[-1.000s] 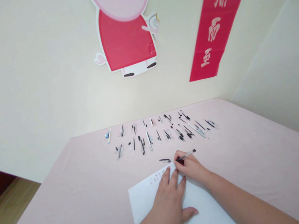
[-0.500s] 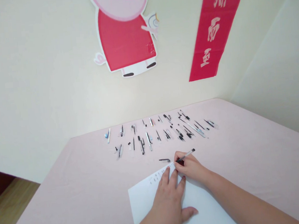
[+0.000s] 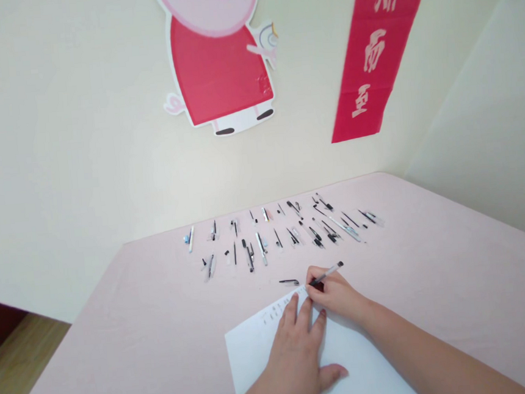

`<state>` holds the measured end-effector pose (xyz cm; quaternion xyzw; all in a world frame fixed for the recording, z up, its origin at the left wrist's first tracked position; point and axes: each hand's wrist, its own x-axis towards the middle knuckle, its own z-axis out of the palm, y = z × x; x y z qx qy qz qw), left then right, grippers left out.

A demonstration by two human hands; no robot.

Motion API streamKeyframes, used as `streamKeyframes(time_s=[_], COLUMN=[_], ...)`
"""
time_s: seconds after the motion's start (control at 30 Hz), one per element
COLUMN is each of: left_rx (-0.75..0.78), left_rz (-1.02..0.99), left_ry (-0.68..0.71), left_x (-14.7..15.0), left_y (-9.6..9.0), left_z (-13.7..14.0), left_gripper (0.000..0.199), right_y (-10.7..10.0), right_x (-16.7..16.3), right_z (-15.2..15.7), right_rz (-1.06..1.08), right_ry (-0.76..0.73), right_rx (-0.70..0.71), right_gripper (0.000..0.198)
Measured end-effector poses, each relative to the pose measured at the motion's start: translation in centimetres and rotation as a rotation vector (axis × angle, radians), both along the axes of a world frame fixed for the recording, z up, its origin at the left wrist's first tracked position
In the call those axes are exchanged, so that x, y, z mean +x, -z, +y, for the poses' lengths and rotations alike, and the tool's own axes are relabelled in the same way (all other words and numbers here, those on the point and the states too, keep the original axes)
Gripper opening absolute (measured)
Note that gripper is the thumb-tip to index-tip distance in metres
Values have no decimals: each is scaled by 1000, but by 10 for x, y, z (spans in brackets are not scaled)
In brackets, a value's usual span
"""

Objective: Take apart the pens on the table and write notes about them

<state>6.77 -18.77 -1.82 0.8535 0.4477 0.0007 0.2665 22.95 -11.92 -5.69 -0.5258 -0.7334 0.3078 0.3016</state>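
My right hand point(image 3: 333, 292) grips a pen point(image 3: 327, 273) with a clear barrel and black ends, its tip down at the top edge of a white sheet of paper point(image 3: 248, 351). Flat on the paper lies my left hand point(image 3: 298, 347), fingers spread and thumb out to the right. Small dark handwritten marks point(image 3: 275, 312) run along the sheet's upper left edge. Just beyond that edge rests a black pen cap point(image 3: 289, 282), left of the pen. My fingers hide the spot where the pen tip meets the paper.
Several pens point(image 3: 249, 256), refills, caps and other pen parts lie in rough rows farther back on the pink-covered table point(image 3: 164, 328). Behind the table rises a pale wall with a cartoon pig cutout point(image 3: 223, 71) and a red banner point(image 3: 380, 45).
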Motion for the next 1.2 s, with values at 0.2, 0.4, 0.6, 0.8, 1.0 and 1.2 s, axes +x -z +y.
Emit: streamKeyframes(time_s=[0.2, 0.4, 0.6, 0.8, 1.0, 1.2], left_rx=[-6, -13, 13, -6, -8, 7], left_rz=[15, 21, 7, 28, 13, -3], left_ry=[4, 5, 0, 13, 11, 12], left_x=[0, 1, 0, 1, -1, -1], left_y=[0, 3, 3, 2, 2, 2], left_z=[0, 1, 0, 1, 1, 2], left_gripper=[88, 89, 88, 88, 88, 88], right_y=[-1, -1, 0, 2, 2, -4], right_x=[0, 1, 2, 3, 3, 5], right_z=[0, 0, 0, 2, 5, 7], right_rz=[0, 7, 14, 97, 123, 182], right_ry=[25, 10, 7, 68, 92, 78], right_rx=[10, 11, 21, 0, -14, -12], right_gripper=[8, 8, 9, 8, 6, 9])
